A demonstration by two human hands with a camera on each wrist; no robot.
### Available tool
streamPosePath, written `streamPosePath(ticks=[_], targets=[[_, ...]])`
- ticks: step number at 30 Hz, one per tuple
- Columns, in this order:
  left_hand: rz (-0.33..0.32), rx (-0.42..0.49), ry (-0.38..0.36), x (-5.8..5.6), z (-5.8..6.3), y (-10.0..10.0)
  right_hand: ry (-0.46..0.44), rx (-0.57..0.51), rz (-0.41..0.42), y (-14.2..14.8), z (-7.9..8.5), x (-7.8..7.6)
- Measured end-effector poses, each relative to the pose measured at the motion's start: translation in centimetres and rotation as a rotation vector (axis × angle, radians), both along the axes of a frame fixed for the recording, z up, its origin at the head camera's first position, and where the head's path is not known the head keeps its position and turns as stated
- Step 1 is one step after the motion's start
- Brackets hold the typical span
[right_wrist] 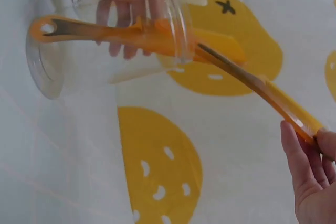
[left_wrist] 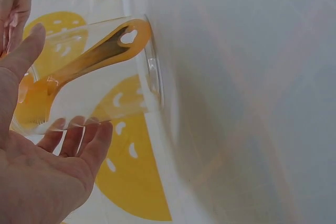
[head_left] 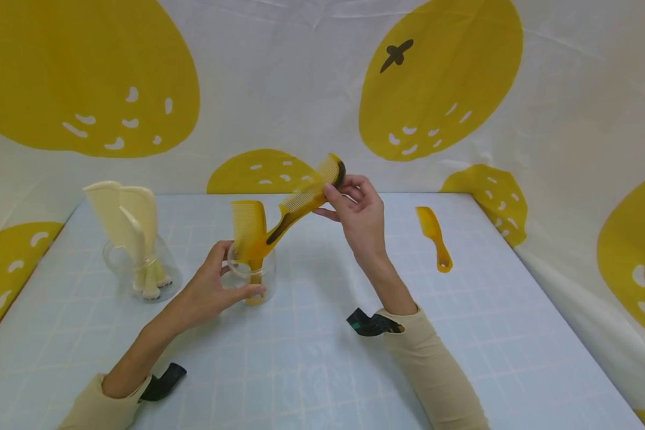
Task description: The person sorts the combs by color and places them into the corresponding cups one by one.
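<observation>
My left hand [head_left: 209, 289] grips a clear cup [head_left: 270, 278] that stands on the table, its thumb and fingers around the sides. Inside the cup a yellow-brown comb [head_left: 251, 221] stands handle down, teeth above the rim. My right hand [head_left: 362, 218] pinches a second yellow-brown comb [head_left: 292, 209] by its toothed end, right of the cup. This comb slants down to the left, its handle end at the cup's mouth; how deep it sits I cannot tell. In the right wrist view the standing comb's holed handle [right_wrist: 79, 29] shows through the cup wall [right_wrist: 44, 72].
Another yellow comb [head_left: 435, 239] lies on the table at the right. To the left, a second clear cup [head_left: 169, 280] holds several cream-coloured, broad-bladed things [head_left: 140, 221]. A white curtain [head_left: 279, 77] with yellow fruit prints hangs behind the table [head_left: 312, 370].
</observation>
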State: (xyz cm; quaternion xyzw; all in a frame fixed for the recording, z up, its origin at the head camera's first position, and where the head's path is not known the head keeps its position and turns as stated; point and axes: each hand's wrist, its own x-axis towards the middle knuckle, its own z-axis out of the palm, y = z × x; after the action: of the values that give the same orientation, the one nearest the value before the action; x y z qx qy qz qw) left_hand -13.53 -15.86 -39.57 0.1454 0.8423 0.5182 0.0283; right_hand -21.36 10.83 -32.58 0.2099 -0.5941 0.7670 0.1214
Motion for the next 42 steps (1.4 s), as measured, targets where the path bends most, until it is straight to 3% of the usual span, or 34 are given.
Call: streamPosePath(ticks=[15, 33, 42], targets=[[0.007, 0.019, 0.014, 0.0, -0.1, 0.1, 0.146, 0.159, 0.048, -2.4, -1.2, 1.2], [-0.013, 0.041, 0.039, 0.0, -0.1, 0.1, 0.172, 0.279, 0.088, -4.0, -2.6, 2.2], [-0.009, 0.036, 0.021, -0.1, 0.0, 0.2, 0.205, 0.448, 0.067, -4.2, -3.0, 2.3]])
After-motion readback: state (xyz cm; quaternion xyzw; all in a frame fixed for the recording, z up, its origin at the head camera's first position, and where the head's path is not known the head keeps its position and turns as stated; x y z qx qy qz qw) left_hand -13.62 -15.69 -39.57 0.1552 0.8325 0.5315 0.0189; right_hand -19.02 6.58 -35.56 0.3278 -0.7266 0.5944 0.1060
